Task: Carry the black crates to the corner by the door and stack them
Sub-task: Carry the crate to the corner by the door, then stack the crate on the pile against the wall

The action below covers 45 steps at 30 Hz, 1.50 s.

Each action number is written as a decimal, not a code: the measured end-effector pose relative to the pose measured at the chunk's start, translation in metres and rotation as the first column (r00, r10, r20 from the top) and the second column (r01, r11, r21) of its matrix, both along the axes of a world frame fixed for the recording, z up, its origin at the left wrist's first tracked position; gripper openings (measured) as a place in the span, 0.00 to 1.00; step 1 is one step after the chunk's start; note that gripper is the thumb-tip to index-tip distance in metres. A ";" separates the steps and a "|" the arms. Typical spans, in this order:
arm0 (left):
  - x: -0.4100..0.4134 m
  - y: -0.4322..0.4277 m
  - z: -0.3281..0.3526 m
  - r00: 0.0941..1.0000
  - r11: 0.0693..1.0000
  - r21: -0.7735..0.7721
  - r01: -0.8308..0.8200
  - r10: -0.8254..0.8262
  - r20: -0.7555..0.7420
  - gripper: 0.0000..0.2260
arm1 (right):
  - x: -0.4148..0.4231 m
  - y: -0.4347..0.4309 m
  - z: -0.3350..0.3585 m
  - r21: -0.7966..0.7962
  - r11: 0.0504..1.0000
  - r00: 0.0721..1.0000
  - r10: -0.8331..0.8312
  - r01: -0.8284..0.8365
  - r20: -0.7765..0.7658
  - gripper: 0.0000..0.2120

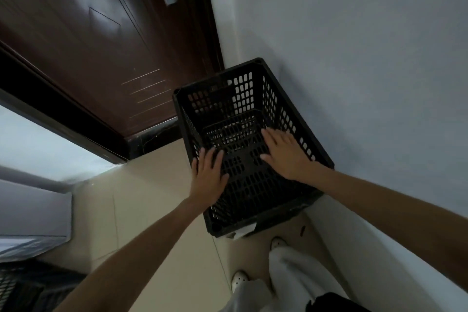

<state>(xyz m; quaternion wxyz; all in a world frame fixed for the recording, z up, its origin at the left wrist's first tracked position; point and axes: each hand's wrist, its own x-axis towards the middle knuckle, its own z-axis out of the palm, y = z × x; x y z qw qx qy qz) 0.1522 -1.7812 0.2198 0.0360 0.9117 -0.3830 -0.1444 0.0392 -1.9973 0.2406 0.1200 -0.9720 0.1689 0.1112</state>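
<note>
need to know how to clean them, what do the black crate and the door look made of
Black crate: likely moulded plastic, matte; thin slotted lattice walls, rounded corners.
Door: dark brown, glossy sheen; wood or veneer, possibly coated metal.

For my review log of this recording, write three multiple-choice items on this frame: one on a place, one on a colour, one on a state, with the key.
1. Where does the black crate stand?
A. In the corner between the door and the wall
B. Out in the middle of the floor
C. Up on a table

2. What colour is the door?
A. White
B. Dark brown
C. Green

3. How do the left hand and right hand lie?
A. Both clenched into fists
B. One on the door handle
C. Both flat on the crate, fingers straight

Key: 1 A, the crate sits against the wall right beside the door frame; 2 B, the door panel is glossy dark brown; 3 C, both hands lie on the crate's near side with straight fingers.
</note>
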 end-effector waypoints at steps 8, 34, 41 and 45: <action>-0.079 0.018 -0.019 0.985 0.983 -0.076 0.169 -0.168 0.023 0.29 | -0.061 0.087 -0.037 -0.032 0.998 0.994 -0.051 0.054 0.093 0.32; -0.016 0.024 -0.012 0.997 0.913 -0.405 0.045 -0.064 -0.034 0.25 | -0.021 0.093 -0.026 0.208 0.930 0.942 -0.326 0.304 0.081 0.14; 0.079 0.045 -0.018 0.998 0.893 -0.447 -0.055 0.045 -0.034 0.21 | 0.031 0.120 -0.025 0.344 0.902 0.950 -0.304 0.262 0.075 0.12; 0.130 0.053 -0.023 0.999 0.907 -0.422 -0.011 -0.008 -0.044 0.21 | 0.063 0.140 -0.021 0.352 0.895 0.947 -0.314 0.274 0.063 0.18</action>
